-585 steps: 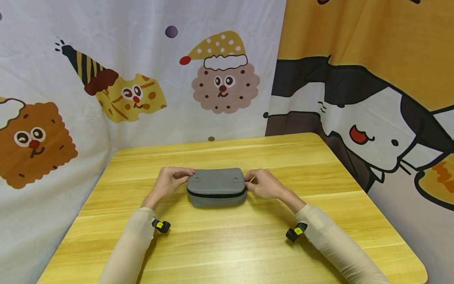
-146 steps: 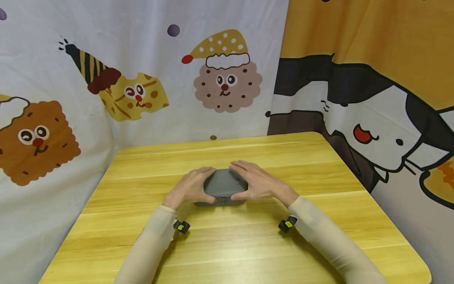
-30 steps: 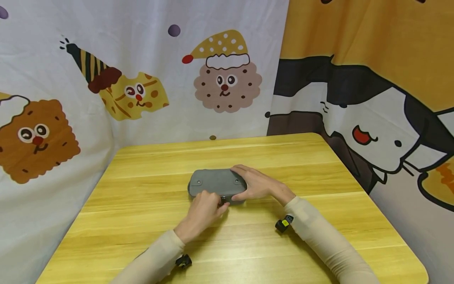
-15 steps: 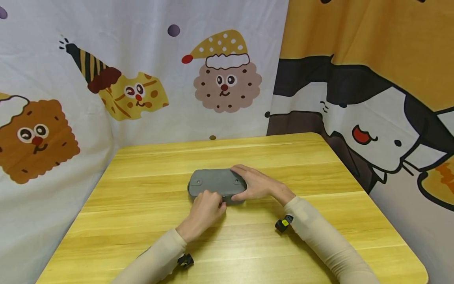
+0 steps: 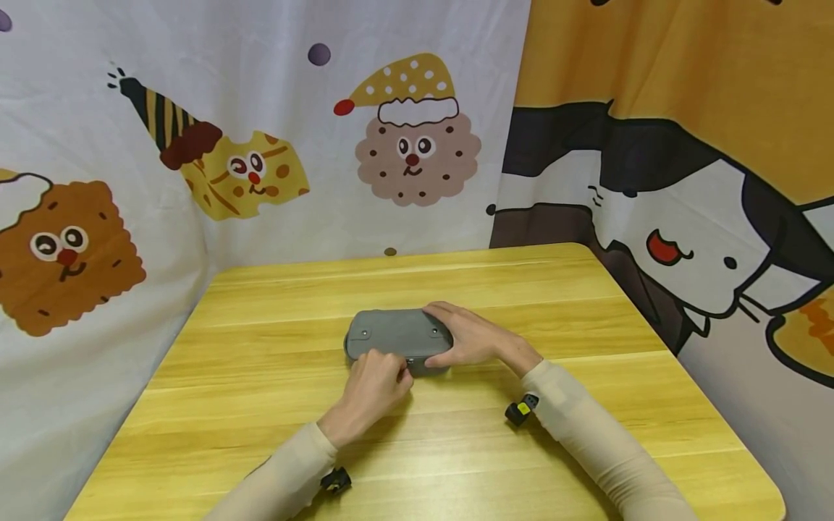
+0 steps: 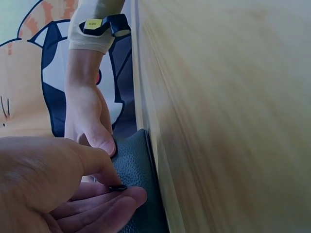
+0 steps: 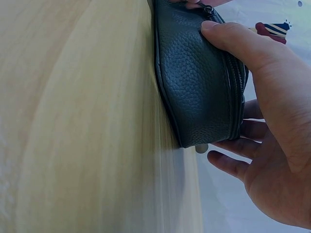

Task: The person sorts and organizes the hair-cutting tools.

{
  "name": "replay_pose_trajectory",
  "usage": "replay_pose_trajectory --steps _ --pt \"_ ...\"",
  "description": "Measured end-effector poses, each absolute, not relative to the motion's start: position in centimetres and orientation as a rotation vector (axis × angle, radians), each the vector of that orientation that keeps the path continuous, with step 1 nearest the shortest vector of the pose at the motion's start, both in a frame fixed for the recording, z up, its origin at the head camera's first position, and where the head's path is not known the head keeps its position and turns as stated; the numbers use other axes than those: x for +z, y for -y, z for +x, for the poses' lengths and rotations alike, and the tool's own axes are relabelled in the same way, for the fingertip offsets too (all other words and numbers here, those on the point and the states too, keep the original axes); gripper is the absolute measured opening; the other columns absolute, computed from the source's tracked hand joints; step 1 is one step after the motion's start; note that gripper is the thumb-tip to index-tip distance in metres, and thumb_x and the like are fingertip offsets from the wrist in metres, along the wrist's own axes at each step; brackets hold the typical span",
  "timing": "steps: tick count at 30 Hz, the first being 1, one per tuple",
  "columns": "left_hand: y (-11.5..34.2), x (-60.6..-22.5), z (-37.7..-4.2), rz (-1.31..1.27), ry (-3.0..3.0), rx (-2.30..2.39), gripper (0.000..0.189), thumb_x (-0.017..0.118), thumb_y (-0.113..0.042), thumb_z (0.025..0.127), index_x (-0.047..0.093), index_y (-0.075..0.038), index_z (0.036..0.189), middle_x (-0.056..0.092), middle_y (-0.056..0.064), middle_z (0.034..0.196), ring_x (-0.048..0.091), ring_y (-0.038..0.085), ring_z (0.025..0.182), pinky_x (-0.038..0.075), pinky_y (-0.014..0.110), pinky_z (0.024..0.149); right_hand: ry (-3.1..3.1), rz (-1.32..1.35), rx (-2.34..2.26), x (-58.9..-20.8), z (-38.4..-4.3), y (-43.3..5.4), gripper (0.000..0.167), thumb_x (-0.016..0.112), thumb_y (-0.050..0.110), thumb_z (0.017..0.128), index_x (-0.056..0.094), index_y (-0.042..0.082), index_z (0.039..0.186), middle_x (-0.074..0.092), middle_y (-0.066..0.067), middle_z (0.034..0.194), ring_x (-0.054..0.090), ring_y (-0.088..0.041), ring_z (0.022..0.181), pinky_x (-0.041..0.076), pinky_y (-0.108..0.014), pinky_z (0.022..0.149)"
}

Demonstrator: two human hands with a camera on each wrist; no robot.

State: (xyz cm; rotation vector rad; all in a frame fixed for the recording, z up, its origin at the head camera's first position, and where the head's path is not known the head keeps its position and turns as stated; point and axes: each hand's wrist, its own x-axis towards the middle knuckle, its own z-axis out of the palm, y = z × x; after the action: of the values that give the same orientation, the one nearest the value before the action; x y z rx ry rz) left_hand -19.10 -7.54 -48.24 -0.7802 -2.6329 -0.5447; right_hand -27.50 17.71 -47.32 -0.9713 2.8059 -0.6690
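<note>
A grey leather zip pouch (image 5: 397,336) lies on the table, its flap with two metal studs facing up. My left hand (image 5: 376,387) is at the front edge; in the left wrist view its thumb and fingers pinch a small black zipper pull (image 6: 118,187). The zipper slider (image 7: 208,8) shows near the middle of the front in the right wrist view. My right hand (image 5: 474,335) grips the pouch's right end, thumb on the front side and fingers round the back. The left hand hides part of the pouch's front.
The wood-grain table (image 5: 521,449) extends on all sides of the pouch. Behind it hangs a white curtain (image 5: 260,72) with cartoon biscuits, and at the right an orange cartoon one (image 5: 717,72). Each wrist wears a small black camera.
Earlier the pouch's front gaped, with a hand at each end; both hands later spanned its top. The left hand then moved to the front and took the pull, lately shifting slightly. The right hand stays put.
</note>
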Motion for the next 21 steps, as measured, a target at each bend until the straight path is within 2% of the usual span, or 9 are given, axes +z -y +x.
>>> replay_pose_trajectory --steps 8,17,21 --pt "7.9 -48.0 -19.0 -0.8 2.622 -0.555 0.042 0.082 -0.006 0.095 0.061 -0.018 0.061 0.049 -0.008 0.054 0.035 0.003 0.05 0.029 0.016 0.044 -2.81 -0.975 -0.673 -47.2 -27.3 -17.7 0.114 0.085 0.069 0.091 0.037 0.011 0.177 0.041 -0.013 0.181 0.051 -0.034 0.161 0.051 -0.057 0.13" --pt "8.3 -47.4 -18.9 -0.824 2.639 -0.488 0.044 0.083 -0.006 0.097 0.061 -0.016 0.06 0.053 -0.006 0.054 0.04 0.005 0.05 0.036 0.019 0.045 -2.822 -0.976 -0.653 -47.2 -27.3 -17.7 0.115 0.086 0.068 0.09 0.037 0.011 0.177 0.042 -0.012 0.181 0.051 -0.035 0.162 0.049 -0.057 0.131" --pt "8.6 -47.3 -18.9 -0.833 2.638 -0.459 0.046 0.083 -0.006 0.096 0.06 -0.017 0.058 0.051 -0.007 0.052 0.04 0.005 0.05 0.036 0.02 0.045 -2.826 -0.974 -0.647 -47.2 -27.3 -17.7 0.115 0.086 0.069 0.09 0.037 0.011 0.177 0.042 -0.012 0.181 0.051 -0.034 0.162 0.049 -0.057 0.131"
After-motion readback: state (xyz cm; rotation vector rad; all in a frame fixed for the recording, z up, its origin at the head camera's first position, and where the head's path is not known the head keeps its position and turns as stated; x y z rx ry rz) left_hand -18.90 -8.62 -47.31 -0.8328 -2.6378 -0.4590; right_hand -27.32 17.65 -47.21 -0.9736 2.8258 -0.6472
